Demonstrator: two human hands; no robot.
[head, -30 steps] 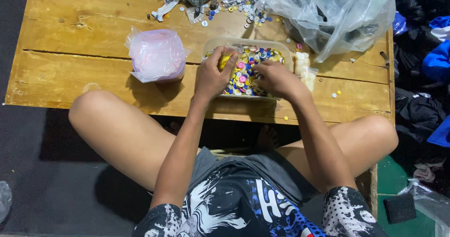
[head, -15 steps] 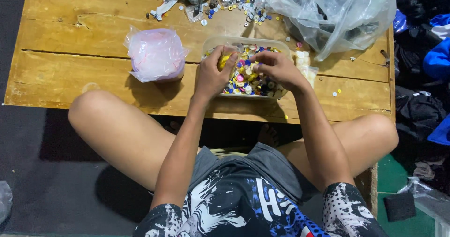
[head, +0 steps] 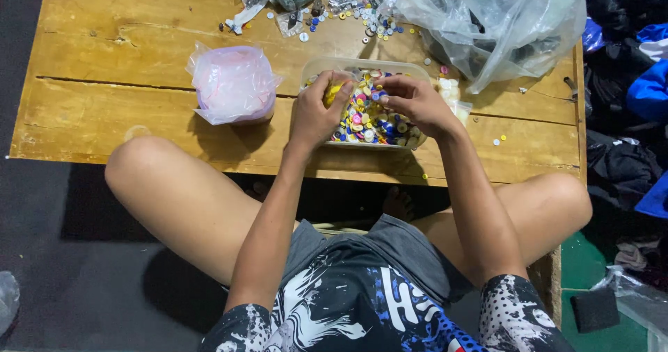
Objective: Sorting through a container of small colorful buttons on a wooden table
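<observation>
While the left hand point(head: 316, 112), closed on yellow buttons point(head: 332, 92), steadies the tub point(head: 362, 65) on the desk point(head: 104, 115), the right hand point(head: 414, 101) (fingertips pinched) should pick singly.

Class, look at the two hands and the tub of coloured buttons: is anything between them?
Nothing visible. The left hand and right hand are both over the clear tub, fingers among the buttons.
</observation>
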